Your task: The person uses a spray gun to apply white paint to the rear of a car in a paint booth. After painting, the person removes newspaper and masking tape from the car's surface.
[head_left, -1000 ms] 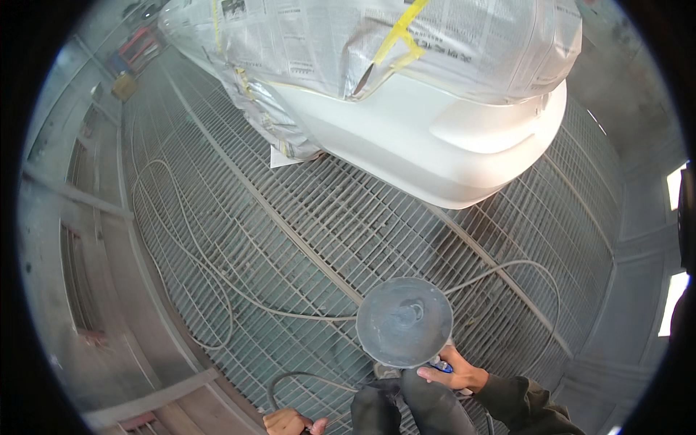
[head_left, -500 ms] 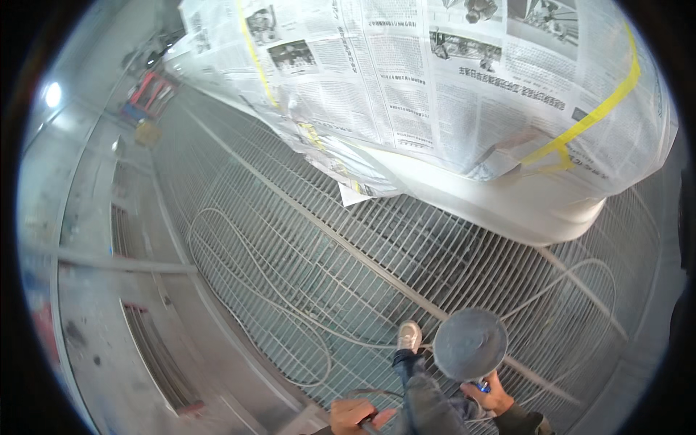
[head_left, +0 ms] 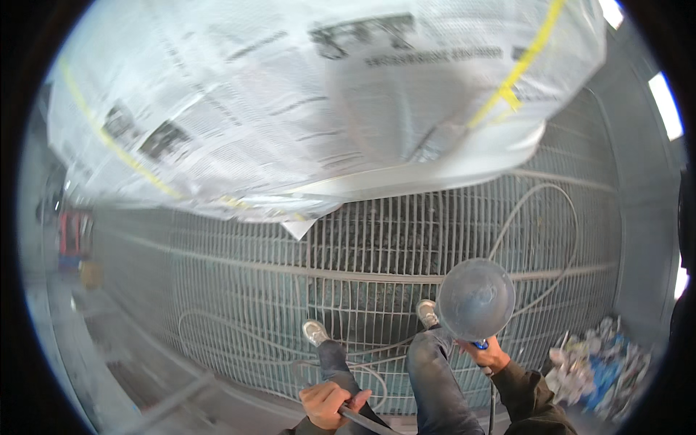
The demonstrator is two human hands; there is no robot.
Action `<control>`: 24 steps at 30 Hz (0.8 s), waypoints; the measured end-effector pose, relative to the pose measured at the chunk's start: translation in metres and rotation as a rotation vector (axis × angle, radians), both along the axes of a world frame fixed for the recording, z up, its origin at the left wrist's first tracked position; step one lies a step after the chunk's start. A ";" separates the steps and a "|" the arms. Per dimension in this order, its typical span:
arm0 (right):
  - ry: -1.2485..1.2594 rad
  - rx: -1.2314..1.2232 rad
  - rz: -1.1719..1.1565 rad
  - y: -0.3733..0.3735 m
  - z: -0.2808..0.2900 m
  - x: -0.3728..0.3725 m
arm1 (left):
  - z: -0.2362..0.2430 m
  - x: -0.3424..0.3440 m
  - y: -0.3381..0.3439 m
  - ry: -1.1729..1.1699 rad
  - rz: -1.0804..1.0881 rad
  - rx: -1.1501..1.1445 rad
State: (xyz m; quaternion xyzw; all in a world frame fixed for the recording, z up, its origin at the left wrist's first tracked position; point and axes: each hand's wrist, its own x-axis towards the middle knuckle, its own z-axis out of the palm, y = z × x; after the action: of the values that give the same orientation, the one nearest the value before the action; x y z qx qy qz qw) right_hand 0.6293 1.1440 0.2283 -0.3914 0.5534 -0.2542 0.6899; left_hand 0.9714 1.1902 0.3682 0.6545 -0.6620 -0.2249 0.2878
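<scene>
- Right hand: wrapped around a spray gun, below its round grey cup.
- Spray gun: held above the floor grating, beside the right leg, apart from the car.
- Left hand: clenched around a grey hose.
- Car: ahead, paper-covered, yellow tape across the paper.
- Crumpled sheets: heaped at far right.

a grated floor meets a grey wall.
</scene>
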 end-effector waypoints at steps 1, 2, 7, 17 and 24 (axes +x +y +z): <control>0.019 0.002 -0.089 0.008 -0.008 0.008 | -0.015 0.013 -0.001 -0.020 -0.021 0.002; 0.041 0.002 -0.175 0.010 -0.020 0.017 | -0.033 0.029 -0.007 -0.004 -0.086 -0.016; -0.053 -0.161 -0.397 -0.008 -0.084 0.070 | -0.142 0.115 -0.021 -0.038 -0.293 -0.065; -0.293 -0.894 -0.907 -0.078 -0.275 0.200 | -0.325 0.263 -0.019 -0.190 0.168 -0.317; -0.401 -1.004 -0.918 -0.089 -0.301 0.387 | -0.344 0.372 0.039 -0.397 0.375 -0.494</control>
State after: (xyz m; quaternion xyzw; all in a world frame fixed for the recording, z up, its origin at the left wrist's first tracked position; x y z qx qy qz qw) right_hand 1.0161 1.0554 -0.0726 -0.3348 0.3408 -0.8108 0.3380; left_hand 1.3435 1.2293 0.0238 0.7062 -0.6078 0.1299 0.3392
